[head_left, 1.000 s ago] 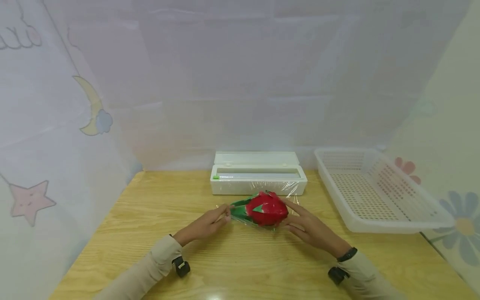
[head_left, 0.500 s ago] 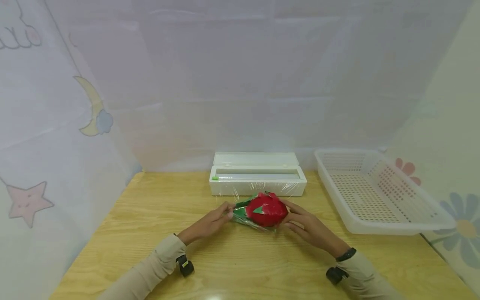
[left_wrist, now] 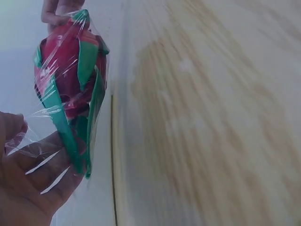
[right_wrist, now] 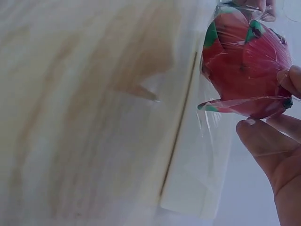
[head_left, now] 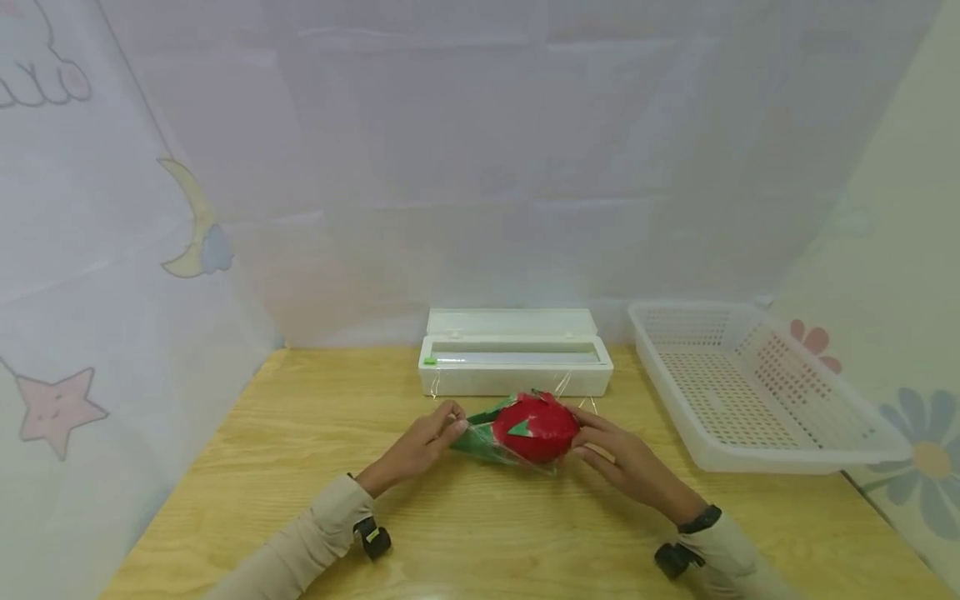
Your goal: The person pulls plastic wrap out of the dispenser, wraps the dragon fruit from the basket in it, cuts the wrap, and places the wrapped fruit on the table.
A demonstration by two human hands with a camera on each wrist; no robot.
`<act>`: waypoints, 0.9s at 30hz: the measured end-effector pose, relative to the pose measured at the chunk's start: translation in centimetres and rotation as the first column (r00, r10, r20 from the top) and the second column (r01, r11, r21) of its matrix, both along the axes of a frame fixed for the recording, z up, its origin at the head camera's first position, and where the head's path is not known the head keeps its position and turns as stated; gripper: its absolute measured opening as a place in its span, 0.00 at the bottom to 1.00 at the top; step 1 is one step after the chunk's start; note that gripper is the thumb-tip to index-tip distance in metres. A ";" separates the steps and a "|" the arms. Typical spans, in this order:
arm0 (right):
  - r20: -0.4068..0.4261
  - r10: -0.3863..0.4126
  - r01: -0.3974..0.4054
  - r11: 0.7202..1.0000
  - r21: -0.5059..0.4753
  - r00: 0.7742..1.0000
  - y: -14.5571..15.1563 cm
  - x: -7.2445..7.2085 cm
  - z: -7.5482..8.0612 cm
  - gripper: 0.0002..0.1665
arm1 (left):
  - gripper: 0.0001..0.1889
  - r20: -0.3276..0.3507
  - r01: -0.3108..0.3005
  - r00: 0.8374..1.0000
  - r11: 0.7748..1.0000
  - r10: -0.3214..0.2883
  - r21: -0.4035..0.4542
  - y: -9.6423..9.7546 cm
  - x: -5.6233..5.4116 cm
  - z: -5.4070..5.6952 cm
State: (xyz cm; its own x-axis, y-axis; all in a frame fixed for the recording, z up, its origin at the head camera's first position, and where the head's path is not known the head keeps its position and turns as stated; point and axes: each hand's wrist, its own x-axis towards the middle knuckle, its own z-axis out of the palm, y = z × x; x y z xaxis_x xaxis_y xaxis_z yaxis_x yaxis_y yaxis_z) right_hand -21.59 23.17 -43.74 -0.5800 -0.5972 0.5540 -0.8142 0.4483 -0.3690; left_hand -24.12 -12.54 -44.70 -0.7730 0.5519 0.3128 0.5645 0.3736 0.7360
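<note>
A red dragon fruit (head_left: 536, 427) with green leaf tips, wrapped in clear cling film (left_wrist: 61, 61), is held between both hands over the table in the head view. At its leafy end, my left hand (head_left: 420, 442) pinches the film; the left wrist view shows film stretched between thumb and fingers. My right hand (head_left: 630, 458) holds the rounded end, its thumb and fingers against the wrapped fruit in the right wrist view. Behind the fruit lies a white cling film dispenser box (head_left: 517, 382) with its lid raised and a green slider at its left end.
At the right of the wooden table (head_left: 480, 533) stands a white perforated plastic basket (head_left: 780, 457). A pale cloth backdrop (head_left: 480, 167) with printed shapes rises behind the table and at both sides.
The fruit has come slightly nearer the person, and its leafy end has dropped a little. The left hand keeps its pinch on the film; the right hand keeps its hold.
</note>
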 end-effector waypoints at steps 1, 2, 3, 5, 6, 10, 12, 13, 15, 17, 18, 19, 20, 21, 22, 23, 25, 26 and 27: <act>-0.005 -0.003 0.003 1.000 -0.008 1.000 0.0 0.0 0.3 0.09 | 0.07 -0.016 -0.009 1.000 1.000 0.009 0.020 0.0 -0.1 0.2; -0.012 -0.003 0.003 1.000 -0.011 1.000 -0.1 -0.1 0.5 0.09 | 0.07 -0.031 -0.016 0.999 0.999 0.017 0.048 0.1 -0.2 0.3; -0.014 -0.009 0.009 1.000 -0.015 1.000 -0.1 -0.1 0.7 0.09 | 0.06 -0.043 -0.027 0.999 0.997 0.030 0.076 0.2 -0.4 0.4; -0.022 -0.013 0.012 1.000 -0.018 1.000 -0.2 -0.5 0.8 0.09 | 0.06 -0.056 -0.061 0.996 0.992 0.068 0.112 0.5 -0.8 0.4; -0.025 -0.021 0.021 1.000 -0.012 0.999 -0.3 -0.6 0.7 0.09 | 0.06 -0.048 -0.081 0.995 0.989 0.087 0.123 0.7 -1.0 0.2; -0.022 -0.046 0.046 0.999 0.026 0.999 -0.4 -0.9 -0.3 0.03 | 0.05 0.014 -0.142 0.990 0.984 0.141 0.112 1.2 -1.6 -1.0; -0.003 -0.057 0.057 0.997 0.043 0.998 -0.6 -1.1 -0.5 0.03 | 0.04 0.041 -0.158 0.987 0.982 0.155 0.098 1.4 -1.7 -1.6; -0.002 -0.062 0.062 0.997 0.046 0.998 -0.7 -1.2 -0.5 0.04 | 0.04 0.049 -0.163 0.986 0.982 0.159 0.096 1.5 -1.8 -1.7; 0.001 -0.070 0.070 0.996 0.050 0.998 -0.9 -1.4 -0.1 0.08 | 0.04 0.069 -0.176 0.983 0.979 0.170 0.101 1.6 -1.9 -1.8; 0.001 -0.083 0.082 0.994 0.066 0.997 -1.0 -1.6 0.4 0.12 | 0.05 0.081 -0.182 0.981 0.978 0.174 0.104 1.8 -2.0 -1.7; -0.001 -0.088 0.088 0.993 0.077 0.996 -1.1 -1.7 0.6 0.14 | 0.06 0.077 -0.182 0.982 0.978 0.175 0.100 1.9 -2.1 -1.7; 0.002 -0.092 0.092 0.992 0.084 0.996 -1.1 -1.8 0.8 0.15 | 0.06 0.064 -0.183 0.982 0.979 0.177 0.091 1.9 -2.1 -1.6; 0.008 -0.095 0.094 0.991 0.094 0.995 -1.1 -1.8 0.9 0.16 | 0.07 0.049 -0.182 0.983 0.980 0.179 0.079 2.0 -2.2 -1.6; 0.011 -0.102 0.100 0.990 0.104 0.995 -1.1 -1.9 1.0 0.16 | 0.07 0.026 -0.174 0.985 0.982 0.173 0.067 2.1 -2.3 -1.5; 0.013 -0.106 0.104 0.988 0.113 0.994 -1.1 -2.0 1.0 0.16 | 0.06 -0.003 -0.164 0.986 0.985 0.164 0.050 2.1 -2.5 -1.6; 0.009 -0.111 0.109 0.987 0.118 0.994 -1.1 -2.0 1.0 0.16 | 0.05 -0.041 -0.151 0.987 0.988 0.153 0.034 2.2 -2.6 -1.6; 0.003 -0.111 0.110 0.987 0.115 0.994 -1.0 -2.0 1.0 0.17 | 0.03 -0.109 -0.128 0.986 0.992 0.127 0.002 2.3 -2.7 -1.6; -0.003 -0.108 0.108 0.988 0.110 0.994 -1.0 -2.0 0.9 0.18 | 0.01 -0.141 -0.116 0.983 0.993 0.114 -0.012 2.3 -2.7 -1.6; -0.008 -0.103 0.103 0.989 0.103 0.995 -1.0 -2.0 0.9 0.18 | 0.01 -0.173 -0.112 0.979 0.993 0.106 -0.027 2.4 -2.7 -1.5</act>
